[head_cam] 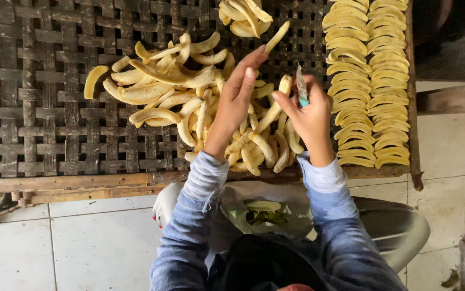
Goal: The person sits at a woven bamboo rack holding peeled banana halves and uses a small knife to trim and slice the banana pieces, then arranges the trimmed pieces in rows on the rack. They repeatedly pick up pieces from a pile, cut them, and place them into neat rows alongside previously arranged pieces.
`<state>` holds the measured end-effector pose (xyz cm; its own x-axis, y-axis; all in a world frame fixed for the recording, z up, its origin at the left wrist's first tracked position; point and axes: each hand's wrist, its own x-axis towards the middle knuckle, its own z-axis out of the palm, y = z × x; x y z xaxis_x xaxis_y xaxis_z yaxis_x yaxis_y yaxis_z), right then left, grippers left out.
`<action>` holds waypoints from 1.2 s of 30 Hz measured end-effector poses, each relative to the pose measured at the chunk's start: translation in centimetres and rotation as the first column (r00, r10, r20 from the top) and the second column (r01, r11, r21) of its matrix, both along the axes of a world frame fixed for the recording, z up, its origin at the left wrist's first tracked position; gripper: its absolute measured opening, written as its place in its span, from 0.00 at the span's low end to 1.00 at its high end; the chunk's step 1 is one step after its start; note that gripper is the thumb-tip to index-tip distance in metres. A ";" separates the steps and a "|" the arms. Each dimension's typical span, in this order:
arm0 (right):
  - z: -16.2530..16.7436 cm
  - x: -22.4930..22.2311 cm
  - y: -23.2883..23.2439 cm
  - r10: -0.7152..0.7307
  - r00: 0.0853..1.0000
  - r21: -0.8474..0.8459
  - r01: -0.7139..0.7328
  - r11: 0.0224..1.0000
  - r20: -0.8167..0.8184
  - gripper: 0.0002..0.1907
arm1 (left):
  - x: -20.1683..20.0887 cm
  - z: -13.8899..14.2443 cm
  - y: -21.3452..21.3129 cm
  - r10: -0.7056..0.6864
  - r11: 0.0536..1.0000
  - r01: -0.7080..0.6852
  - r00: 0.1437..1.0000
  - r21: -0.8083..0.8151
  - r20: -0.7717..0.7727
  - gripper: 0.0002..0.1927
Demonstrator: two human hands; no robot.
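The right hand [310,116] closes on a small teal-handled knife [301,87], blade up, and pinches a pale yellow peeled banana piece [276,106] against it. The left hand [239,97], fingers extended, tips a thin yellow banana slice [277,36] away. Both work above the loose heap of curved banana pieces [189,102] on the dark woven bamboo tray [38,108]; neat rows of slices [367,81] lie right of the heap. Good cutting likely needs the blade kept clear of the thumb.

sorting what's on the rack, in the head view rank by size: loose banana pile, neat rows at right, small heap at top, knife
1. loose banana pile
2. neat rows
3. small heap
4. knife, partly hidden in the right hand
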<state>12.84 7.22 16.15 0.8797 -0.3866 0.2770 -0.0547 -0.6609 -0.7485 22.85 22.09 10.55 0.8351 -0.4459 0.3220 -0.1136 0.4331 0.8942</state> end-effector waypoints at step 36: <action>-1.1 -4.5 9.6 0.290 0.957 -0.134 -0.287 0.949 0.002 0.19 | -0.6 -0.3 0.9 0.112 0.805 -0.488 0.683 -0.337 -0.721 0.15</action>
